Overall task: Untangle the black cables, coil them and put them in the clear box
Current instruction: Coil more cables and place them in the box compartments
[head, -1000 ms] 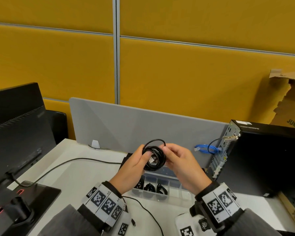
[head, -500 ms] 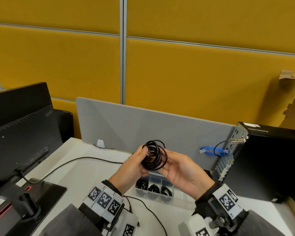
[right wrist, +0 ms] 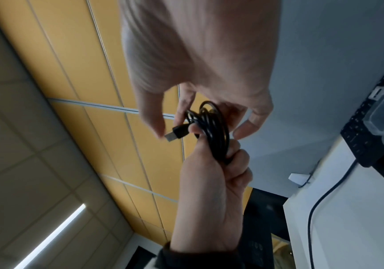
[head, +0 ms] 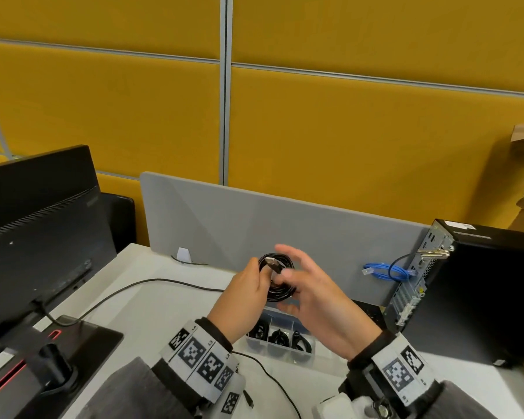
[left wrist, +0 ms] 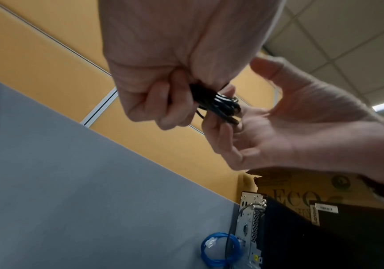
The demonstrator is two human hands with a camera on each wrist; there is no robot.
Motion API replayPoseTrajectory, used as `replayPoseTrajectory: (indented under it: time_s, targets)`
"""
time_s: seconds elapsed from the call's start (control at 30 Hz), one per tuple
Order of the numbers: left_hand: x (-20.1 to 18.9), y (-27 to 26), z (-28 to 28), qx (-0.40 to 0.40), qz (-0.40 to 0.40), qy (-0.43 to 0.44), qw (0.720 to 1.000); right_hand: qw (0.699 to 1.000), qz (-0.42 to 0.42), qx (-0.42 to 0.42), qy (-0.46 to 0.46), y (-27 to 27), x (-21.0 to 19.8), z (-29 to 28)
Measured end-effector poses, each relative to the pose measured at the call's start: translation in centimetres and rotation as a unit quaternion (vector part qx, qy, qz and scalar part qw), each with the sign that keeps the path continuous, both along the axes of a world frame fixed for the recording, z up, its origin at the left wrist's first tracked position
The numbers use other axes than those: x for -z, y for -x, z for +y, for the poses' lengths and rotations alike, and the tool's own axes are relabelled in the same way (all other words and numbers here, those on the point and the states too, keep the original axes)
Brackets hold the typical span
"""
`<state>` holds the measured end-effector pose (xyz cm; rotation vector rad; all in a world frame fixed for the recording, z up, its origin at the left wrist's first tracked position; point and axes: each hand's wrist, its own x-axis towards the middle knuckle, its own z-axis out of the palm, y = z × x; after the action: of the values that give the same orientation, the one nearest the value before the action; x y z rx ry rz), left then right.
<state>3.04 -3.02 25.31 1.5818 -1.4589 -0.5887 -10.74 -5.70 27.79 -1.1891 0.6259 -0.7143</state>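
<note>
A black cable coil (head: 280,285) is held up above the desk, its USB plug (head: 272,264) sticking out at the top. My left hand (head: 248,285) grips the coil's left side, fingers curled round the strands (left wrist: 218,107). Spread and loosely bent, my right hand (head: 312,291) has its fingertips touching the coil's right and lower side while the thumb stands apart (left wrist: 266,67). In the right wrist view the coil (right wrist: 216,131) sits between both hands. Below the hands lies the clear box (head: 280,355), its compartments holding coiled black cables.
A black monitor (head: 37,237) and its base (head: 73,352) fill the left. A black lead (head: 133,285) crosses the white desk. A grey divider (head: 254,225) stands behind, a black desktop PC (head: 481,297) at the right with a blue cable (head: 387,270).
My right hand has gone from cupping the coil to spread fingers beside it. The coil has turned, so its USB plug now shows on top. My left hand keeps its grip.
</note>
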Motion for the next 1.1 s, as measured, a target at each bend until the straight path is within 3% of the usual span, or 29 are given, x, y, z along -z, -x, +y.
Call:
replayPoseTrajectory:
  time_s: [0.13,0.2,0.23,0.33,0.43,0.5,0.57,0.63,0.7,0.77,0.83,0.9,0.97,1.0,1.03,1.1]
  targets:
    - [0.9,0.5,-0.3,0.018,-0.019,-0.018,0.999,0.995,0.033,0.073,0.067,-0.5,0.7,0.1]
    - [1.2,0.6,-0.4,0.017,-0.033,-0.019,0.999,0.980,0.076,0.117,0.144,-0.6,1.3,-0.3]
    - [1.3,0.6,-0.5,0.016,-0.040,-0.019,0.999,0.960,0.121,0.139,0.212,-0.6,1.6,-0.6]
    - [1.6,0.3,-0.9,0.019,-0.046,-0.030,0.998,0.858,0.225,0.200,0.416,0.1,2.1,-1.2]
    - [1.5,-0.7,-1.4,-0.001,-0.049,-0.057,0.997,0.788,0.184,0.241,0.535,1.0,1.4,-1.0]
    - [1.3,-1.5,-1.7,-0.003,-0.042,-0.046,0.998,0.766,0.183,0.262,0.558,2.0,0.7,-1.0]
    - [1.0,-2.0,-1.5,0.011,0.053,-0.004,0.999,0.770,0.233,0.254,0.537,3.0,0.5,-1.5]
    - [0.5,-1.9,-1.0,0.055,0.190,0.015,0.980,0.770,0.334,0.186,0.511,3.6,0.2,-1.4]
    - [0.4,-1.5,-0.8,0.093,0.244,0.030,0.965,0.737,0.426,0.081,0.518,3.5,0.0,-0.6]
    - [0.6,-1.1,-1.0,0.084,0.200,0.039,0.975,0.691,0.463,0.002,0.555,2.8,-0.1,0.4]
    - [1.5,-1.0,-1.3,0.047,0.053,0.025,0.997,0.661,0.471,-0.010,0.584,2.5,-0.9,1.3]
    - [2.3,-1.2,-1.2,0.025,-0.061,-0.004,0.998,0.589,0.484,0.055,0.645,2.9,-1.6,0.9]
    - [2.2,-1.3,-0.6,0.077,-0.007,-0.023,0.997,0.548,0.450,0.163,0.686,3.8,-1.8,-0.5]
    - [1.8,-1.1,-0.2,0.123,0.053,-0.030,0.991,0.552,0.431,0.190,0.688,4.1,-1.7,-1.3]
    - [1.2,-0.8,0.2,0.166,0.114,-0.035,0.979,0.577,0.401,0.209,0.680,4.2,-1.4,-2.1]
    - [0.4,-0.5,0.7,0.216,0.198,-0.032,0.956,0.691,0.327,0.236,0.601,4.1,-0.4,-2.8]
